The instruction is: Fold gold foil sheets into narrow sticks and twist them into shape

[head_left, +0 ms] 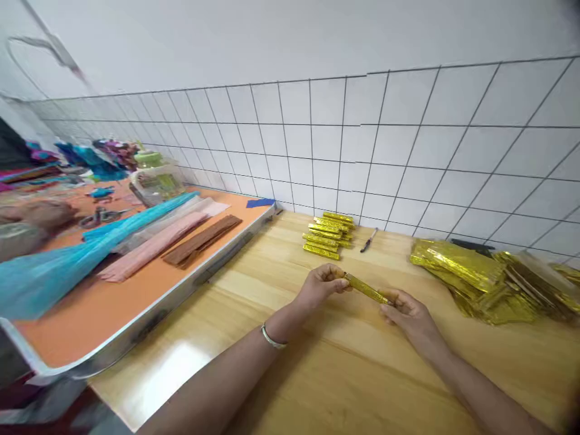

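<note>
Between my hands, just above the wooden table, is a narrow folded strip of shiny gold foil. My left hand pinches its left end between thumb and fingers. At the strip's right end, my right hand grips it the same way. Beyond my hands lies a stack of similar gold strips, laid in overlapping rows. A slim pen-like tool with a dark end rests to the right of that stack.
Crumpled gold foil sheets are heaped on the right. At left, an orange-topped table with a raised edge carries blue crepe paper, pink paper, brown strips and scissors. Another person's hand is at far left. A tiled wall stands behind.
</note>
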The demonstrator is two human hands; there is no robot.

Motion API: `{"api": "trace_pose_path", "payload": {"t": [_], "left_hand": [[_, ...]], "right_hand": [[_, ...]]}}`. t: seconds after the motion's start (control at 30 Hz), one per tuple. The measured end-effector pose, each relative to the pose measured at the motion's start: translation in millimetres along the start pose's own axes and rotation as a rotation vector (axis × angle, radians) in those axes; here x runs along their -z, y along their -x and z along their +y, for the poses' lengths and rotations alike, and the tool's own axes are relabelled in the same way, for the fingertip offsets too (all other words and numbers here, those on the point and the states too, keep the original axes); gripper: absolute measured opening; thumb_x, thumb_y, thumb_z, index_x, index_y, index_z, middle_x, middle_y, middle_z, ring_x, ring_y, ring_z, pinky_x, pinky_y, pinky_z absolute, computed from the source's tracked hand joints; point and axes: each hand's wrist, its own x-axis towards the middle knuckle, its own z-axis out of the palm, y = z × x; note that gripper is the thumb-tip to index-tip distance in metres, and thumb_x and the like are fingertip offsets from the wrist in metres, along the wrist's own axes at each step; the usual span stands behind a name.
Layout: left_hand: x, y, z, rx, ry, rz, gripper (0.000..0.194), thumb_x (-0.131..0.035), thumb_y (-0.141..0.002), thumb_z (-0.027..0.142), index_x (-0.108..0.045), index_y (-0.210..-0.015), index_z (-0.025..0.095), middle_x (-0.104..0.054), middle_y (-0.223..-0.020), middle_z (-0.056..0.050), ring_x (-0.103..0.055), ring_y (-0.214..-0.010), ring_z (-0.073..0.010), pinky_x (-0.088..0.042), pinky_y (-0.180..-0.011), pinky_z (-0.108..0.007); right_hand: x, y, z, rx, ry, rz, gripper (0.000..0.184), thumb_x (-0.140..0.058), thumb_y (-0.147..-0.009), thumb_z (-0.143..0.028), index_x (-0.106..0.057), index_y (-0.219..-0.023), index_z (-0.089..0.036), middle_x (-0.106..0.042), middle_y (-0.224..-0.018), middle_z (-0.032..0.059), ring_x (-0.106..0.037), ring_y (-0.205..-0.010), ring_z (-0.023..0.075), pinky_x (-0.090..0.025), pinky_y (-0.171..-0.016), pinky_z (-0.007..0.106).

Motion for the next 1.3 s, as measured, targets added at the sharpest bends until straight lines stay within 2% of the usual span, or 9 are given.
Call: {"api": "trace_pose_path", "payload": {"t": [0.13, 0.23, 0.37, 0.47, 0.63, 0.8, 0.97, 1.13, 1.3], "left_hand": [[-4.6, -3.8, 1.1, -0.126, 0.039, -0.019, 0.042, -0.079, -0.063, 0.028, -0.052, -0.094, 0.017, -0.057, -0.076, 0.002, -0.057, -0.067, -0.0102, -0.045, -0.064, -0.024], [-5.8, -1.4, 3.2, -0.230, -0.090, -0.062, 0.049, -0.077, -0.065, 0.030, -0.056, -0.108, 0.020, -0.054, -0.082, 0.000, -0.053, -0.072, -0.0101, -0.044, -0.065, -0.023], [-6.9, 5.2, 7.7, -0.332, -0.392, -0.078, 0.035, -0.072, -0.072, 0.033, -0.063, -0.104, 0.021, -0.053, -0.084, -0.002, -0.049, -0.073, -0.0106, -0.043, -0.064, -0.022], [-9.4, 7.6, 10.5, -0.379, -0.465, -0.105, 0.030, -0.072, -0.071, 0.033, -0.065, -0.097, 0.019, -0.052, -0.083, -0.003, -0.049, -0.072, -0.0106, -0.042, -0.063, -0.022], [-15.0, 8.2, 9.4, -0.288, -0.403, -0.169, 0.035, -0.074, -0.068, 0.036, -0.060, -0.092, 0.015, -0.052, -0.082, -0.002, -0.045, -0.061, -0.0067, -0.039, -0.056, -0.019], [-19.7, 9.1, -2.6, -0.174, -0.406, -0.139, 0.037, -0.074, -0.068, 0.040, -0.060, -0.091, 0.014, -0.052, -0.070, 0.001, -0.043, -0.059, -0.0073, -0.038, -0.056, -0.020], [-23.0, 8.3, -13.3, -0.236, -0.538, -0.117, 0.036, -0.070, -0.071, 0.045, -0.063, -0.091, 0.016, -0.058, -0.082, -0.004, -0.050, -0.069, -0.0120, -0.041, -0.063, -0.023], [-27.9, 10.0, -15.8, -0.403, -0.745, -0.222, 0.025, -0.060, -0.081, 0.040, -0.062, -0.092, 0.017, -0.063, -0.087, -0.005, -0.055, -0.087, -0.0183, -0.039, -0.087, -0.032], [-14.1, 8.2, -15.3, -0.270, -0.842, -0.138, 0.025, -0.039, -0.093, 0.032, -0.048, -0.110, 0.016, -0.061, -0.103, -0.006, -0.057, -0.091, -0.0145, -0.044, -0.078, -0.024]], "right_hand": [[-6.5, -9.4, -0.4, 0.047, 0.062, -0.017, 0.036, -0.053, -0.083, -0.038, -0.053, -0.114, -0.019, -0.065, -0.089, 0.0055, -0.062, -0.076, 0.0180, -0.051, -0.064, 0.031], [-11.1, -16.5, -0.9, 0.120, 0.156, -0.019, 0.031, -0.053, -0.083, -0.034, -0.054, -0.111, -0.022, -0.063, -0.104, 0.0069, -0.060, -0.089, 0.0204, -0.050, -0.076, 0.035], [-17.5, -21.4, -2.5, 0.230, 0.290, -0.048, 0.026, -0.054, -0.081, -0.028, -0.059, -0.106, -0.025, -0.061, -0.106, 0.0053, -0.055, -0.099, 0.0231, -0.044, -0.087, 0.040], [-21.5, -21.4, -4.0, 0.291, 0.350, -0.066, 0.025, -0.052, -0.082, -0.026, -0.059, -0.107, -0.026, -0.061, -0.106, 0.0047, -0.053, -0.103, 0.0232, -0.042, -0.091, 0.041], [-24.1, -19.7, -5.9, 0.337, 0.407, -0.071, 0.025, -0.050, -0.085, -0.027, -0.057, -0.109, -0.025, -0.060, -0.108, 0.0059, -0.052, -0.104, 0.0224, -0.042, -0.090, 0.039], [-28.4, -18.5, -7.2, 0.334, 0.437, -0.081, 0.020, -0.049, -0.085, -0.029, -0.060, -0.100, -0.022, -0.061, -0.103, 0.0077, -0.054, -0.099, 0.0231, -0.045, -0.086, 0.039], [-33.6, -17.8, -7.4, 0.303, 0.439, -0.090, 0.022, -0.047, -0.083, -0.022, -0.060, -0.101, -0.022, -0.061, -0.099, 0.0065, -0.056, -0.096, 0.0227, -0.047, -0.082, 0.038], [-33.3, -15.5, -6.7, 0.298, 0.436, -0.110, 0.024, -0.047, -0.080, -0.019, -0.060, -0.101, -0.022, -0.061, -0.100, 0.0064, -0.055, -0.096, 0.0231, -0.047, -0.083, 0.039], [-20.6, -1.9, -1.1, 0.288, 0.510, -0.131, 0.038, -0.050, -0.082, -0.025, -0.053, -0.119, -0.021, -0.054, -0.119, 0.0094, -0.048, -0.112, 0.0242, -0.041, -0.096, 0.042]]}}
